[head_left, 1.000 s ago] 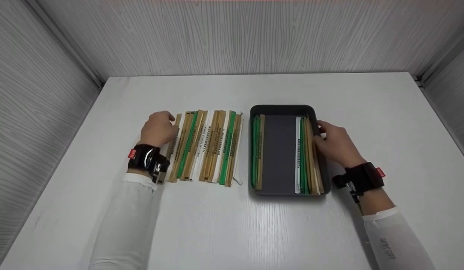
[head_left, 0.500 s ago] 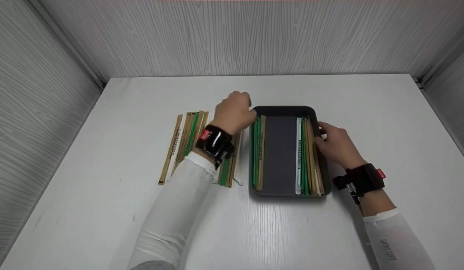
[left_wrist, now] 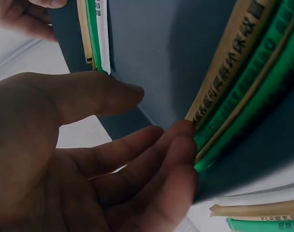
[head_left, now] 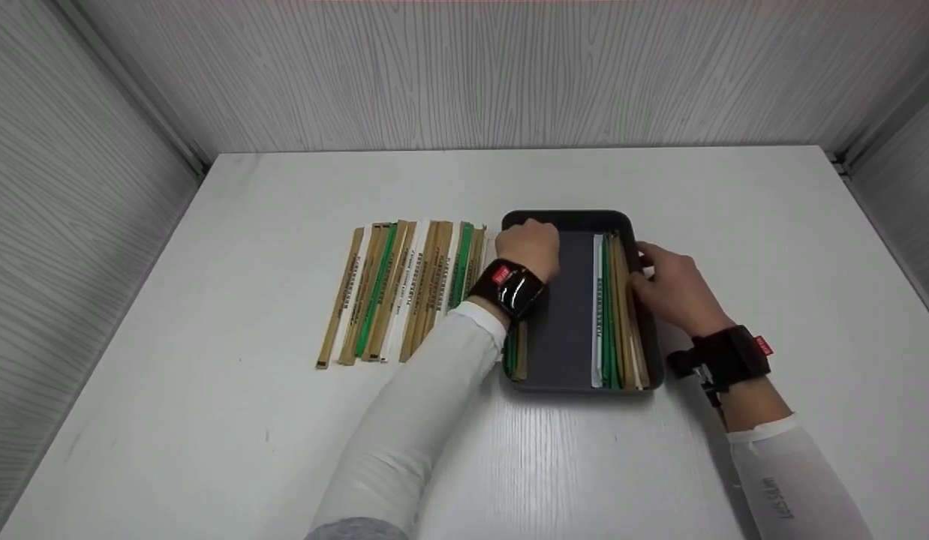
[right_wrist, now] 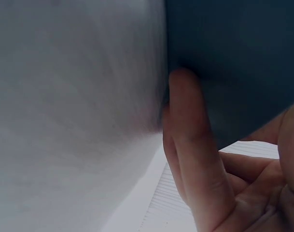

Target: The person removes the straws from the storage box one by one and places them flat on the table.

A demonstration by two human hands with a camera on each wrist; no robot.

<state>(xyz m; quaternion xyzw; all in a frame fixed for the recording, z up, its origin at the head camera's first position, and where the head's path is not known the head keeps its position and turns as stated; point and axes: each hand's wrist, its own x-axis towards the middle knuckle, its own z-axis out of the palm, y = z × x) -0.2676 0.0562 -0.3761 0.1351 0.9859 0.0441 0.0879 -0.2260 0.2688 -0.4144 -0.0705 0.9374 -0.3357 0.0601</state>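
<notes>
A dark grey rectangular tray (head_left: 560,322) holds wrapped straws along both long sides. My left hand (head_left: 528,247) is inside it, over the back part of the left bundle, back of the hand up. In the left wrist view, loosely bent fingertips touch the ends of brown and green wrapped straws (left_wrist: 229,72), and the thumb (left_wrist: 108,94) stays apart with nothing pinched. My right hand (head_left: 674,289) grips the tray's right wall, thumb at the rim and fingers (right_wrist: 190,111) against the outer side. White, green and brown wrapped straws (head_left: 613,322) line that right side.
Left of the tray, a row of brown, white and green wrapped straws (head_left: 382,292) lies side by side on the white table (head_left: 209,420). My left forearm crosses over its near right part. A grey wood-grain panel (head_left: 464,75) stands behind the table.
My left hand has swung right, from the left end of the straw row, past the tray's back left corner, and down into the tray. The right hand stays at the right wall.
</notes>
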